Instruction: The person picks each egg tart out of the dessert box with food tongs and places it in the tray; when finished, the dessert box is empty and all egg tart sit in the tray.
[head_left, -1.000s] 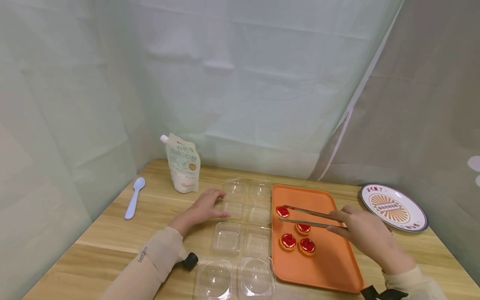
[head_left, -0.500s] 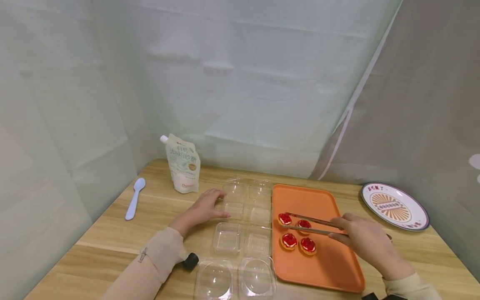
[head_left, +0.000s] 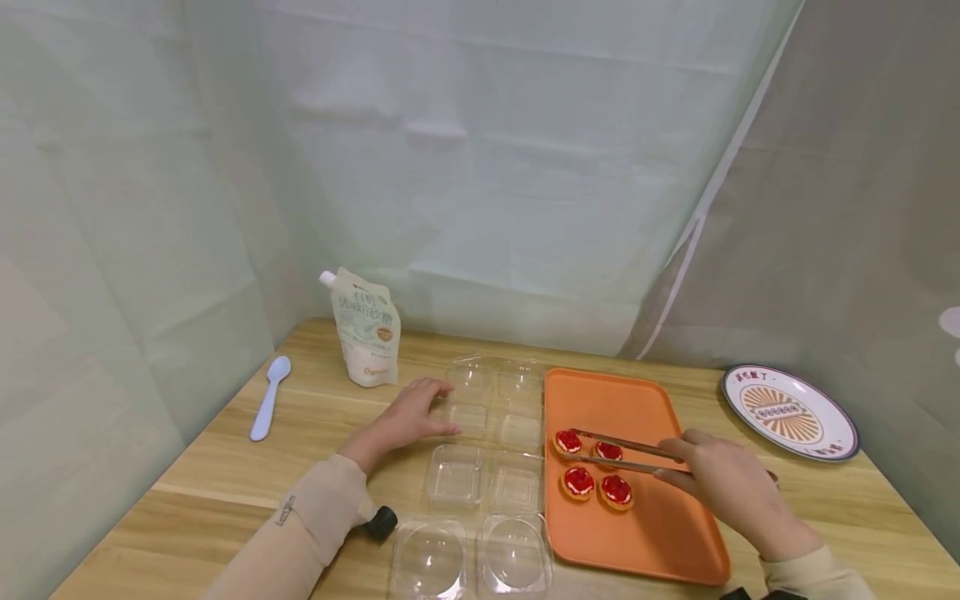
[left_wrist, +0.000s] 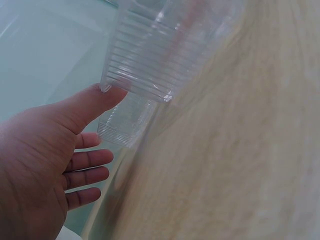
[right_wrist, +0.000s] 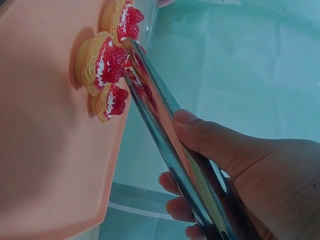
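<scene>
My right hand (head_left: pixel 731 479) grips steel tongs (head_left: pixel 626 442) over an orange tray (head_left: pixel 660 542). Several small tarts with red fruit and white cream sit grouped on that tray. The tongs' tips lie on either side of the far-left tart (head_left: pixel 567 443), with another tart (head_left: pixel 607 452) partly behind the nearer arm. In the right wrist view the thumb presses one arm of the tongs (right_wrist: pixel 165 120) and the fingers curl round the other. My left hand (head_left: pixel 408 417) rests beside the clear plastic boxes (head_left: pixel 455 475), fingers loosely spread, its thumb (left_wrist: pixel 107 97) at a box's edge.
Clear boxes with raised lids line the tray's left side, toward the table's near edge. A white spouted pouch (head_left: pixel 367 329) stands at the back left, near a pale spoon (head_left: pixel 267 400). A patterned plate (head_left: pixel 791 412) lies at the right.
The tongs and right hand have shifted slightly nearer to me, and the far-left tart has moved with them, closer to the other tarts. My left hand has stayed still.
</scene>
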